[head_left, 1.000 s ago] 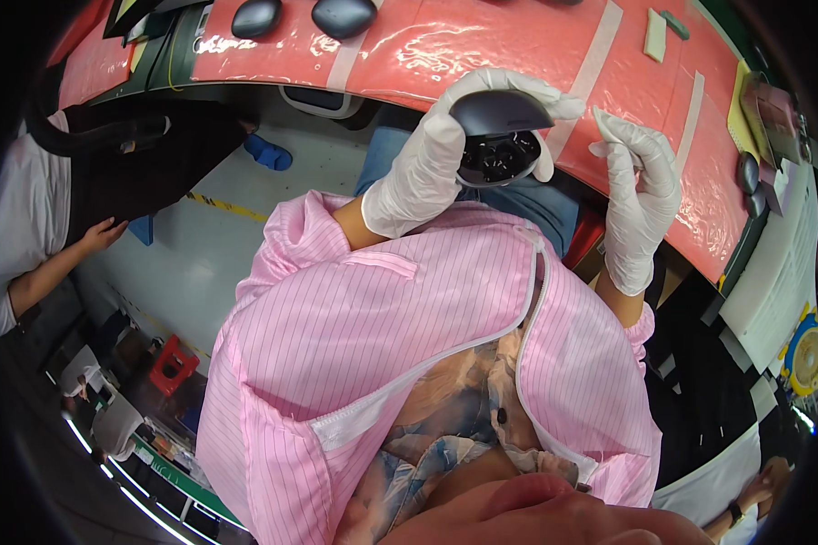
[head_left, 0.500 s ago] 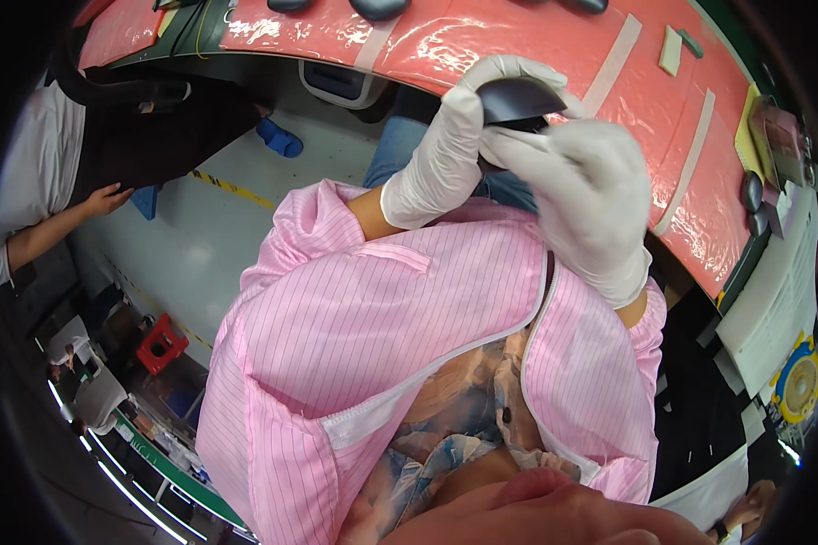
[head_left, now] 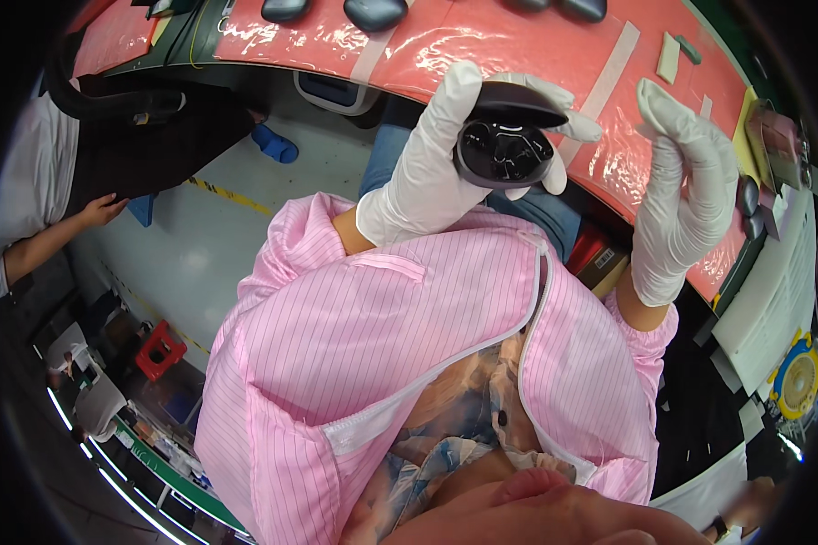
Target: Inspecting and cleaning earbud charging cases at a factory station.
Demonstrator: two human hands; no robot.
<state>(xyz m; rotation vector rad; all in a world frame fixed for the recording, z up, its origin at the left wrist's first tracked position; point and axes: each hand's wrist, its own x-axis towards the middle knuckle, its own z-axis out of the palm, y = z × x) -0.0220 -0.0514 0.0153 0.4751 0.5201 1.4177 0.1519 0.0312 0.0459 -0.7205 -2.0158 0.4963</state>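
My left hand (head_left: 438,168), in a white glove, grips a dark rounded case (head_left: 507,145) that is hinged open, its hollow inside turned toward me. My right hand (head_left: 686,186), also gloved, is raised to the right of the case and apart from it. Its fingers are drawn together near the top; whether something small is pinched there I cannot tell. Both forearms come out of pink striped sleeves (head_left: 400,336). The hands hover over the near edge of a red, film-covered worktop (head_left: 518,41).
Several dark oval cases (head_left: 373,11) lie along the far side of the worktop, with pale tape strips (head_left: 609,77) across it. Another person's arm (head_left: 54,236) rests at the left. White trays (head_left: 773,300) and a yellow reel (head_left: 800,377) sit at the right; a red stool (head_left: 159,350) stands below.
My right hand was at the case half a second ago; it has pulled away to the right. The case now shows its open inside.
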